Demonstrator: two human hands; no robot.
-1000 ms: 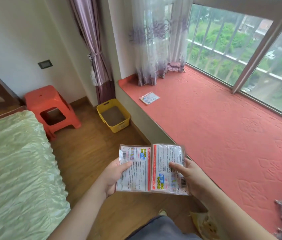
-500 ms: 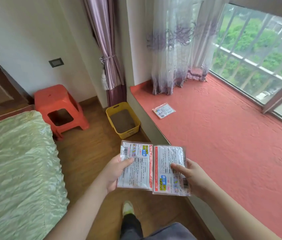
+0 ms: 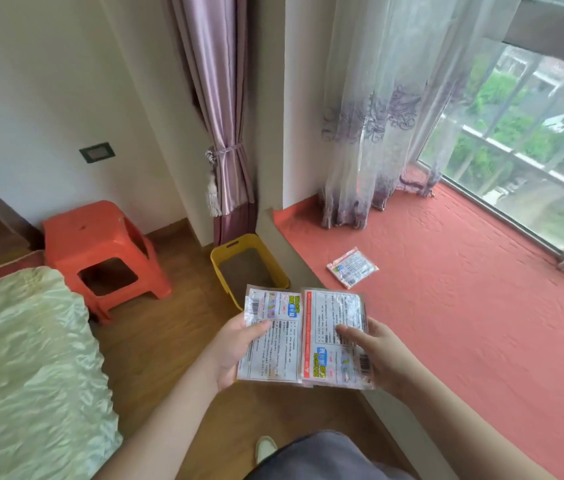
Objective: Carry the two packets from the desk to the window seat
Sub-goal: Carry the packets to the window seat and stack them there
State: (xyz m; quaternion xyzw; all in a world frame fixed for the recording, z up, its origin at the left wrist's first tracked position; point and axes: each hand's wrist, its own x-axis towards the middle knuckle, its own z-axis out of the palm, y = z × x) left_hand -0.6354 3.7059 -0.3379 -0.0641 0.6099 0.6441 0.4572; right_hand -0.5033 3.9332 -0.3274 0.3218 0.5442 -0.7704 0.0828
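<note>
Now, left hand (image 3: 235,344) pinching one packet (image 3: 270,336), right hand (image 3: 377,355) the other packet (image 3: 334,337); best lowered flat onto window seat (image 3: 464,306), clear of edge.

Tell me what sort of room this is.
Most likely a home bedroom: a bed with a pale green satin cover, tied-back purple curtains, and a red-cushioned window seat under a large window.

Soft daylight enters through the window (image 3: 530,140); straight lines bow at the edges, shadows faint.
</note>
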